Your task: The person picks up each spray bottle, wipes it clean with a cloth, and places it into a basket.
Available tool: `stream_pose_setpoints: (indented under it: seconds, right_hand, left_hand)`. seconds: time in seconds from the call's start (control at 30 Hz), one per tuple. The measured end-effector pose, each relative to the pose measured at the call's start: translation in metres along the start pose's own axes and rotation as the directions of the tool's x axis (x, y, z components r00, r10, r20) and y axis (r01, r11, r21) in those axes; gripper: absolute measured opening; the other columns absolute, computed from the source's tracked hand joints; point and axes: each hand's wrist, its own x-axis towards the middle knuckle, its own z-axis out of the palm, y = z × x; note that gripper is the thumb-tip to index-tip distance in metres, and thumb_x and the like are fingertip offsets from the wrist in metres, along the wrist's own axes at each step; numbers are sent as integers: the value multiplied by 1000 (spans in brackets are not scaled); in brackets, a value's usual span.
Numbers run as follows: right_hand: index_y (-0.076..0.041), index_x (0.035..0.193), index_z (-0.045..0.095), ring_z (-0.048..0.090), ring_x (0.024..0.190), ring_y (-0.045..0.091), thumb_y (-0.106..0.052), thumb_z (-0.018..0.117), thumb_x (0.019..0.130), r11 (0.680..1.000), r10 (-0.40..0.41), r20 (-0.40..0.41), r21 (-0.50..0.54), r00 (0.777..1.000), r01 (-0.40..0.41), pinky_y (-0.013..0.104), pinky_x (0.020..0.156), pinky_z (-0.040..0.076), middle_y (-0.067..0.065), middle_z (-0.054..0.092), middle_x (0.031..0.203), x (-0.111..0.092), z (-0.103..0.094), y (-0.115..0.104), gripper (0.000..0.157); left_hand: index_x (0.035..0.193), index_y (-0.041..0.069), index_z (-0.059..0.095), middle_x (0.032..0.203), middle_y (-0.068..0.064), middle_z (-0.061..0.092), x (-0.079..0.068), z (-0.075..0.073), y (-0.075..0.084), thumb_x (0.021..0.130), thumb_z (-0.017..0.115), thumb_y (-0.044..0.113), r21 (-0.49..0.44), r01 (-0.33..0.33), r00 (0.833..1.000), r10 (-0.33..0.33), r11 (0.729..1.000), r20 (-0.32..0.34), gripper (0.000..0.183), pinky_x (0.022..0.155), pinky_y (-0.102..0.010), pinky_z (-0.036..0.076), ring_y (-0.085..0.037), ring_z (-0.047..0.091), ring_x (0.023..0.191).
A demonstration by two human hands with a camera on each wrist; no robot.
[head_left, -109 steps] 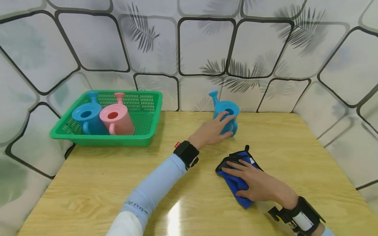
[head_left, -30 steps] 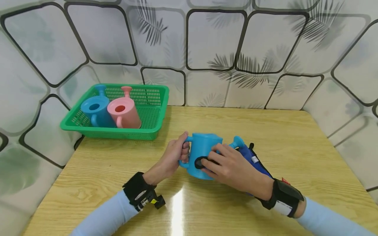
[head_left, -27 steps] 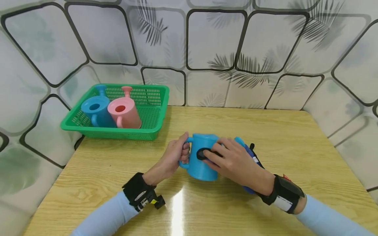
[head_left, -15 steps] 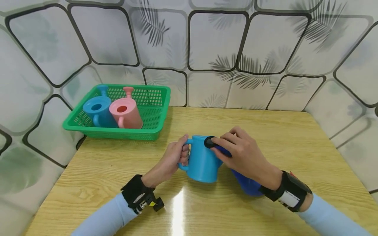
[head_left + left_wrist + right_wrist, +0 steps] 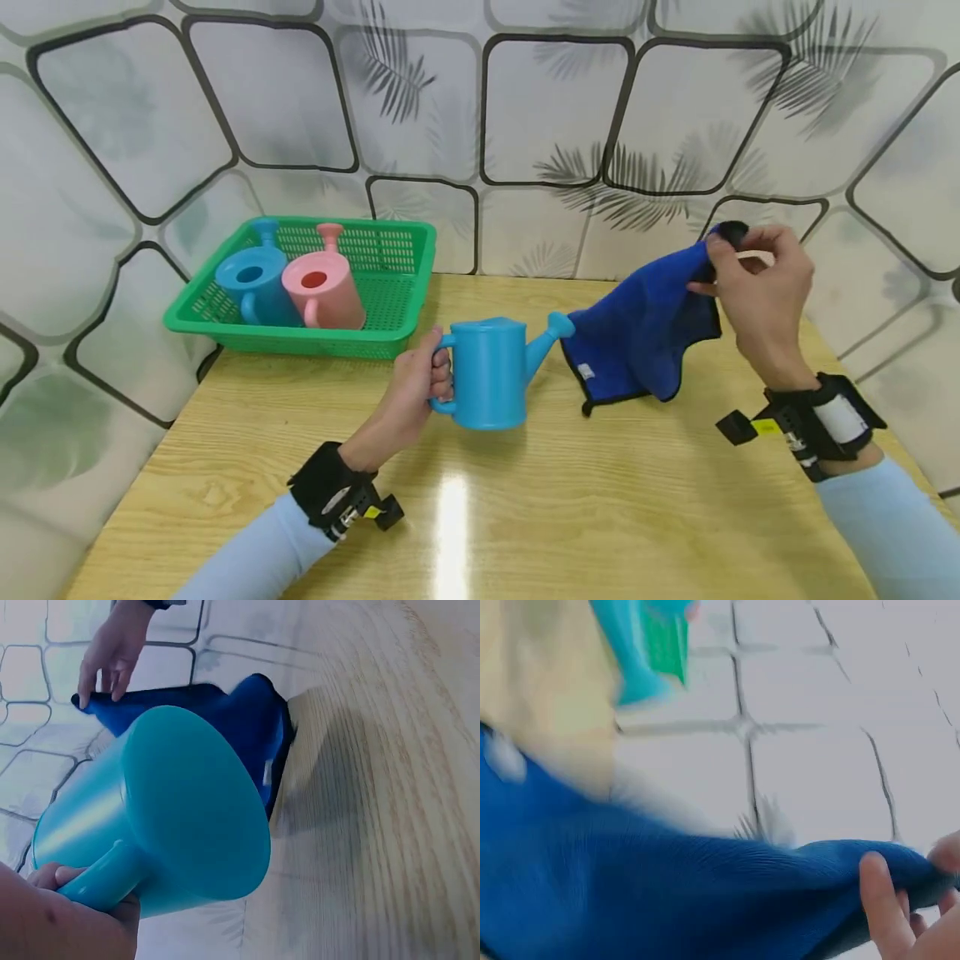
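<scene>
My left hand [image 5: 411,390] grips the handle of a light blue watering can [image 5: 489,375], held upright over the table with its spout pointing right. In the left wrist view the can's flat base [image 5: 199,806] faces the camera. My right hand [image 5: 768,292] pinches one corner of a dark blue cloth [image 5: 637,325] with black edging and a small white tag. The cloth hangs down and leftward from those fingers, its far end right by the spout's tip. In the right wrist view the cloth [image 5: 667,892] stretches away from the fingertips [image 5: 877,881].
A green plastic basket [image 5: 382,342] stands at the back left of the wooden table [image 5: 600,517]. Inside it are a blue watering can [image 5: 262,292] and a pink watering can [image 5: 330,292]. A patterned wall covering [image 5: 555,117] rises behind the table.
My right hand has left the can's side and lifted the cloth up and right, where it spreads out. My left hand has shifted the can slightly left and up, still by its handle.
</scene>
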Motion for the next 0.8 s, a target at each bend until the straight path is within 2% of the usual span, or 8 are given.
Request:
stream_pose_setpoints:
  seconds: [0.07, 0.13, 0.23, 0.3, 0.37, 0.43, 0.67, 0.8]
  right_hand:
    - [-1, 99, 52, 60, 61, 14, 1, 65, 89, 1000, -23, 123, 1, 992, 23, 16, 44, 56, 4, 57, 96, -15, 9, -1, 17]
    - [2, 102, 53, 62, 65, 13, 4, 65, 88, 985, -120, 282, -84, 952, 149, 16, 46, 57, 5, 61, 96, -36, 24, -1, 18]
    - [2, 103, 59, 61, 64, 12, 5, 70, 83, 906, -311, 493, -105, 812, 411, 19, 47, 54, 9, 65, 85, -62, 47, -2, 23]
    - [-2, 101, 65, 58, 65, 11, 3, 75, 78, 828, -419, 571, -79, 706, 555, 24, 49, 52, 9, 67, 84, -74, 59, -1, 25]
    - [-4, 99, 69, 54, 64, 12, 1, 79, 74, 762, -484, 608, -60, 629, 645, 31, 48, 48, 8, 67, 82, -81, 67, 0, 28]
    - [-5, 98, 72, 53, 66, 14, -1, 81, 72, 721, -513, 619, -65, 595, 690, 33, 48, 47, 8, 67, 82, -85, 71, 2, 28]
    - [-6, 102, 76, 52, 67, 21, -15, 79, 79, 585, -576, 595, -180, 561, 791, 35, 47, 47, 12, 61, 78, -89, 76, 4, 25]
    - [-7, 106, 76, 51, 66, 21, -17, 81, 76, 486, -577, 649, -213, 495, 847, 34, 46, 49, 13, 58, 77, -94, 77, -1, 32]
  left_hand:
    - [64, 12, 31, 46, 10, 25, 0, 1, 0, 105, 37, 38, -7, -10, 1000, 10, 1000, 14, 50, 44, -20, 29, -7, 25, 39]
    - [64, 12, 31, 46, 10, 25, 0, 4, -2, 105, 37, 38, -17, -8, 999, 9, 1000, 35, 49, 45, -20, 29, -7, 25, 39]
    - [64, 13, 33, 47, 10, 26, 1, 9, -5, 105, 38, 39, -23, 19, 997, -18, 1000, 70, 49, 45, -20, 28, -7, 25, 39]
    - [65, 13, 34, 47, 11, 27, 2, 12, -8, 104, 39, 39, -18, 51, 996, -49, 999, 80, 48, 44, -20, 28, -6, 26, 39]
    - [64, 13, 35, 46, 11, 27, 2, 14, -12, 104, 38, 39, -10, 73, 994, -72, 997, 85, 48, 43, -20, 27, -6, 26, 38]
    - [63, 13, 35, 46, 11, 27, 3, 15, -15, 104, 38, 39, -1, 86, 993, -86, 996, 87, 49, 43, -19, 27, -6, 25, 38]
    - [65, 13, 34, 47, 10, 25, 3, 20, -19, 105, 37, 40, 42, 79, 990, -83, 996, 109, 48, 45, -20, 27, -7, 24, 39]
    - [66, 13, 34, 48, 9, 25, 3, 23, -19, 104, 37, 41, 49, 83, 990, -88, 995, 110, 48, 46, -21, 27, -8, 24, 40]
